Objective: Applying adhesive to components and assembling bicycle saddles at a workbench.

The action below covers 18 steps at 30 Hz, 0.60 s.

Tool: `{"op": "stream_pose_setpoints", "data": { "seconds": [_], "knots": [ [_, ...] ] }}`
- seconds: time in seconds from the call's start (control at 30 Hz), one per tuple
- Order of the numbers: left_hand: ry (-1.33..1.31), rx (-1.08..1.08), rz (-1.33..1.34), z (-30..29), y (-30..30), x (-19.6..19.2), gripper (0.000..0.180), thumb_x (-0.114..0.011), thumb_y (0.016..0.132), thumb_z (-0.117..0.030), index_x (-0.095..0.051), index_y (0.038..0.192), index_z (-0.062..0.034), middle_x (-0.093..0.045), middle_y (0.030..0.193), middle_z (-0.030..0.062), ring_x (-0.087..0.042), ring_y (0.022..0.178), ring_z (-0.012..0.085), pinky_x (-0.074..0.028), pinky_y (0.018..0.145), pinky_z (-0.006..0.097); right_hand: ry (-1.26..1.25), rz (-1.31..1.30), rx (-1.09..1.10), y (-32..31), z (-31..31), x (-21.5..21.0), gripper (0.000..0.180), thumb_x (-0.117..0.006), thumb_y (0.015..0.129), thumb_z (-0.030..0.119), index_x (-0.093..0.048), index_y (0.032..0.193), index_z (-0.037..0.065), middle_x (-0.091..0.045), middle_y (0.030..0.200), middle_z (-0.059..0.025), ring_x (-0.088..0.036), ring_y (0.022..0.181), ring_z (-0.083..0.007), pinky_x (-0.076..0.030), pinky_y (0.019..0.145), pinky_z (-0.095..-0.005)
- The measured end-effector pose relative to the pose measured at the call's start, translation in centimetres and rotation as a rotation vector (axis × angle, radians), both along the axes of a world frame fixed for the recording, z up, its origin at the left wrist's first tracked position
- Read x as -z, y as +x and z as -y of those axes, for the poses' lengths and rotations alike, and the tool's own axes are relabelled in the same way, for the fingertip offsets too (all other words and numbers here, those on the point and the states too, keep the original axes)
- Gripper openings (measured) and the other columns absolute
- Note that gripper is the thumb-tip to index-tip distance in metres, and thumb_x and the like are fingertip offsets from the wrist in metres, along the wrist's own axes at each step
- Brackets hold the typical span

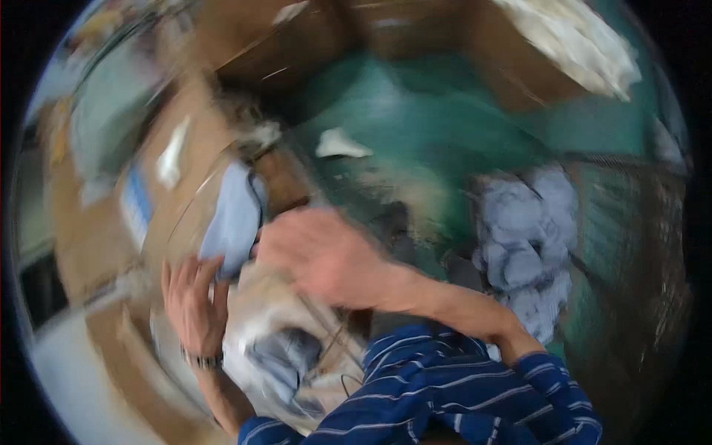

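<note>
As I look down from afar, left hand (194,304) half open at the near end of the blue cloth (231,215) on the brown table (199,122), right hand (319,256) blurred beside its right edge, either grip I cannot tell, grey-blue pile (519,215) well to the right.

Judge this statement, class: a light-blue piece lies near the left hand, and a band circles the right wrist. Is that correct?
Wrong wrist: the head view shows the band on the left one. A light-blue piece does lie near the left hand.
</note>
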<state>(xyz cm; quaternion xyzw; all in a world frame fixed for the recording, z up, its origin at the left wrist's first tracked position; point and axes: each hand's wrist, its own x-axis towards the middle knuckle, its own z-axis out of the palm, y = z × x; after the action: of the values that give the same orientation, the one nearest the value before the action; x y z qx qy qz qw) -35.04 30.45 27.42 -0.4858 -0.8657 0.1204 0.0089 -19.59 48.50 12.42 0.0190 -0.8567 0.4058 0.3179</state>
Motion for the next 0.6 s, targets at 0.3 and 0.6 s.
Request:
{"op": "stream_pose_setpoints", "data": {
  "seconds": [0.3, 0.6],
  "knots": [
    [-0.318, 0.296, 1.461, -24.1, 17.1, 12.3, 0.05, -0.088, 0.076, -0.015, -0.074, 0.122, -0.001, -0.068, 0.108, 0.014, -0.065, 0.108, 0.0298, -0.042, 0.113, 0.048, -0.004, 0.214, 0.483, 27.0, -10.6, 4.1, 0.012, -0.065, 0.079, 0.021, -0.063, 0.076, 0.009, -0.059, 0.08, -0.0057, -0.059, 0.086, -0.024, -0.046, 0.079, -0.0381],
    [0.144, 0.173, 1.555, -31.0, 16.2, 13.9, 0.08, -0.084, 0.088, -0.024, -0.046, 0.153, 0.0033, -0.063, 0.139, 0.0211, -0.058, 0.133, 0.0311, -0.04, 0.119, 0.045, -0.33, 0.533, 1.055, 54.4, -10.5, 8.6, 0.007, -0.069, 0.079, 0.009, -0.068, 0.085, 0.006, -0.062, 0.08, -0.0099, -0.06, 0.082, -0.0312, -0.049, 0.076, -0.0432]
  ]
}}
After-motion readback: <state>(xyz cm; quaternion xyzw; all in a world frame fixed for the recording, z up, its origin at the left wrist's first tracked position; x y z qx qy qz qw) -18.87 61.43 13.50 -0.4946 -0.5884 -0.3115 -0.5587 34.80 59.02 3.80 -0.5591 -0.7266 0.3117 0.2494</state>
